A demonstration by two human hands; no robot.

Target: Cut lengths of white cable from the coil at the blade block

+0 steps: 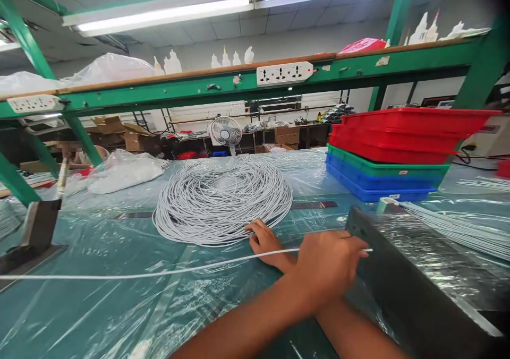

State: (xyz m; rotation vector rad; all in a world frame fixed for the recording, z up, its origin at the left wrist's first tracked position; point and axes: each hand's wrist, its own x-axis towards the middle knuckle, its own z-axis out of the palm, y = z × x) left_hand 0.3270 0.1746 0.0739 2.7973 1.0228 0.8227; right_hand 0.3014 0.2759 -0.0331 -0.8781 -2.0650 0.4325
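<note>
My forearms cross. My left hand is closed around a single white cable, with a short end of it sticking out past the fingers at the right. From this hand the cable runs left, slightly sagging, out of the picture. My right hand reaches under the left arm to the near edge of a big coil of white cable. Its fingers are apart and touch or nearly touch the coil's outer strands. Right beside my left hand stands a dark metal block with a plastic-wrapped top.
Stacked red, green and blue trays stand at the back right. Cut white cables lie behind the metal block. A metal bracket stands at the left, near a plastic bag. A green shelf beam crosses above the plastic-covered table.
</note>
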